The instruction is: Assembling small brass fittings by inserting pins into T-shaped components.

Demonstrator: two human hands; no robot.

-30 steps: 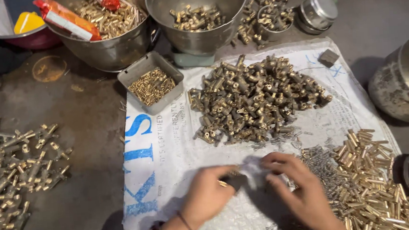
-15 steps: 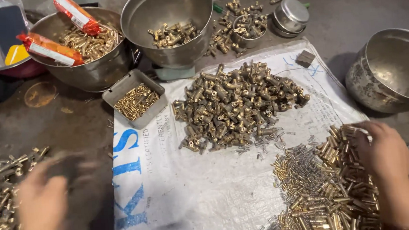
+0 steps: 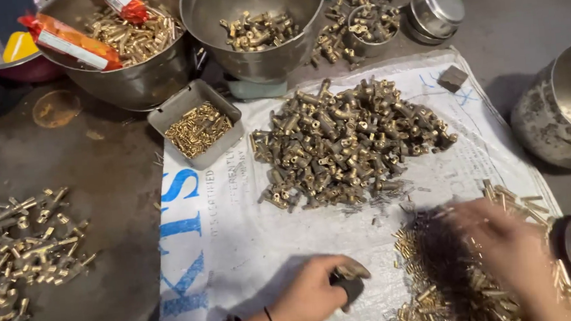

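The left hand (image 3: 315,292) sits low on the white sack (image 3: 237,237) that covers the surface. Its fingers are curled and pinch a small brass fitting (image 3: 352,270) on top of a dark little block (image 3: 349,289). The fitting lies almost flat. Its long side runs left to right, and its far end points to the right, toward the pile of thin brass pins (image 3: 455,283).

The right hand (image 3: 506,249) is over that pile of pins. It is a blur, so I cannot tell if its fingers are spread or curled, or if it holds anything.

Half a second ago the left hand was far out to the left, near the long brass parts (image 3: 17,246) on the dark floor, and it held nothing I could see. Now it is back at the middle of the sack with the fitting. The right hand was on the pins then too, and it has stayed there.

Above the hands lies a big heap of brass fittings (image 3: 348,143). A small grey tray (image 3: 196,123) of tiny brass bits sits at the sack's top left corner. Behind it stand two big steel bowls (image 3: 256,22) with more brass inside.
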